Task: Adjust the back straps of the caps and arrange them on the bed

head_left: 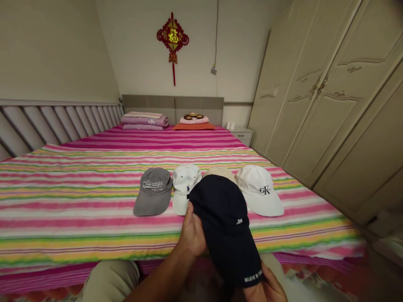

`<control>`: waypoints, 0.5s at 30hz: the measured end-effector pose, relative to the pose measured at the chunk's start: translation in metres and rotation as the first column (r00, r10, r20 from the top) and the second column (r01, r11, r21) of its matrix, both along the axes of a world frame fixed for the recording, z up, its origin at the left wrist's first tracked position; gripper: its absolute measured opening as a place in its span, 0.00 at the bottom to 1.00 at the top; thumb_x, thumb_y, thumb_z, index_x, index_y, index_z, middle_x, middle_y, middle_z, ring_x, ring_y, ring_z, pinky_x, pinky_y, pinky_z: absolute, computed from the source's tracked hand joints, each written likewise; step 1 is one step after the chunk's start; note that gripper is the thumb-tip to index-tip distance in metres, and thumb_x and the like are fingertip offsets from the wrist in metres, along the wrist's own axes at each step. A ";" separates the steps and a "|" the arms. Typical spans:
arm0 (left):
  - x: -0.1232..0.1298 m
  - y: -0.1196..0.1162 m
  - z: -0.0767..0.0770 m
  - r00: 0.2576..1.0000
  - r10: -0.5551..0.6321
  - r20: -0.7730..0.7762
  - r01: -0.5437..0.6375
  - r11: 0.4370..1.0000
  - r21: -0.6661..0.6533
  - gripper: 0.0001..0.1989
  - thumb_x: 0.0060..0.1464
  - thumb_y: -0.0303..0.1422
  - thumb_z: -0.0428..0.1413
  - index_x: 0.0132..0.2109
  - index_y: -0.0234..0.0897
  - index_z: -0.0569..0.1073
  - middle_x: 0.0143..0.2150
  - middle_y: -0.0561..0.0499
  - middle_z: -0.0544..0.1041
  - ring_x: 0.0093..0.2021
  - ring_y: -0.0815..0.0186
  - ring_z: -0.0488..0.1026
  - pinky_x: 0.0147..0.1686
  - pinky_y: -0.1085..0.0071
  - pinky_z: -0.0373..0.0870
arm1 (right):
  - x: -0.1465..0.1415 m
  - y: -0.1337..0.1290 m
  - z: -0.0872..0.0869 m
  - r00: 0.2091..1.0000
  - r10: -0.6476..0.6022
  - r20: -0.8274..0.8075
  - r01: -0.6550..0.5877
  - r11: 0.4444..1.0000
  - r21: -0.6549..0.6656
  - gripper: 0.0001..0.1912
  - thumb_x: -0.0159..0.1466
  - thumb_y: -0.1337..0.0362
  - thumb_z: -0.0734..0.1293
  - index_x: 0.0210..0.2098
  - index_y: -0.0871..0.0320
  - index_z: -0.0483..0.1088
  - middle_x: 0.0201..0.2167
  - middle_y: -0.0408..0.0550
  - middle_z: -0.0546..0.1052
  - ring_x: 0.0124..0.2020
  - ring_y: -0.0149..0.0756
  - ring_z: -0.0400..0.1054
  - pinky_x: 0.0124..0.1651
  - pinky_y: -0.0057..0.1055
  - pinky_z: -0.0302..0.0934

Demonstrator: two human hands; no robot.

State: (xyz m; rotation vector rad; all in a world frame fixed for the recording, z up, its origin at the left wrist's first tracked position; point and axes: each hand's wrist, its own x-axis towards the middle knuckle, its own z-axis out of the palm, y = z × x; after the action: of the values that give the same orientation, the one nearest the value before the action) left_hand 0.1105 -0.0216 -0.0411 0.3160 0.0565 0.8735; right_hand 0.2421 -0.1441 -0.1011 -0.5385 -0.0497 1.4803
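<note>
I hold the navy cap (223,222) between my two hands above the near edge of the bed (78,228), its long axis slanting from the crown, away from me, down to the brim at lower right. My left hand (193,230) grips the crown's left side, thumb on top; my right hand (267,285) takes the brim's edge, though its fingers are partly hidden, so their hold is hard to judge. Beyond lie a grey cap (153,193), two white caps (261,191) and a beige cap (220,171), partly covered from view. The wardrobe (315,117) is closed, its contents unseen
</note>
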 end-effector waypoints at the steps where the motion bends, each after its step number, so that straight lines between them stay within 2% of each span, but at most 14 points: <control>1: -0.001 0.001 0.002 0.999 0.032 0.030 -0.033 0.999 0.011 0.25 0.52 0.46 0.46 0.51 0.36 0.68 0.51 0.44 0.71 0.56 0.56 0.60 0.57 0.56 0.48 | 0.004 -0.001 -0.001 1.000 -0.011 0.005 0.011 1.000 -0.006 0.13 0.41 0.63 0.74 0.28 0.51 0.75 0.34 0.47 0.78 0.39 0.40 0.71 0.54 0.41 0.54; 4: -0.001 0.004 0.005 0.998 0.060 -0.004 -0.060 0.998 -0.023 0.20 0.55 0.40 0.44 0.50 0.36 0.69 0.48 0.46 0.73 0.54 0.61 0.62 0.57 0.60 0.48 | 0.014 -0.004 -0.007 1.000 0.007 0.021 -0.007 1.000 -0.015 0.11 0.41 0.62 0.73 0.27 0.51 0.76 0.33 0.47 0.78 0.38 0.40 0.72 0.54 0.40 0.55; 7: 0.002 0.006 0.003 0.993 0.040 -0.113 -0.048 0.996 -0.072 0.15 0.55 0.34 0.46 0.45 0.37 0.72 0.42 0.48 0.76 0.47 0.61 0.70 0.56 0.59 0.50 | 0.022 -0.008 -0.016 0.997 0.034 0.071 -0.034 0.999 -0.001 0.09 0.44 0.62 0.72 0.27 0.53 0.76 0.32 0.47 0.78 0.39 0.40 0.71 0.55 0.42 0.53; 12: 0.008 0.006 0.002 0.988 -0.015 -0.156 -0.003 0.993 -0.115 0.13 0.53 0.35 0.49 0.39 0.35 0.76 0.37 0.47 0.78 0.41 0.59 0.73 0.55 0.54 0.52 | 0.033 -0.013 -0.026 0.996 0.025 0.090 -0.022 0.999 -0.028 0.08 0.44 0.62 0.71 0.27 0.53 0.76 0.32 0.48 0.79 0.40 0.42 0.71 0.56 0.45 0.51; 15: 0.011 0.008 0.005 0.994 0.003 -0.110 -0.015 0.994 -0.109 0.13 0.53 0.34 0.48 0.39 0.35 0.76 0.38 0.48 0.78 0.42 0.61 0.73 0.56 0.59 0.52 | 0.038 -0.015 -0.022 0.996 -0.039 0.086 0.043 0.998 -0.045 0.08 0.43 0.64 0.72 0.26 0.52 0.76 0.31 0.48 0.79 0.36 0.42 0.72 0.55 0.46 0.52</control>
State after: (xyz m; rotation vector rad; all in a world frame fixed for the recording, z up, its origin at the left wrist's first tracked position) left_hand 0.1210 -0.0131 -0.0366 0.2606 0.2069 0.8579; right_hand 0.2799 -0.1595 -0.1235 -0.6370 -0.0704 1.4207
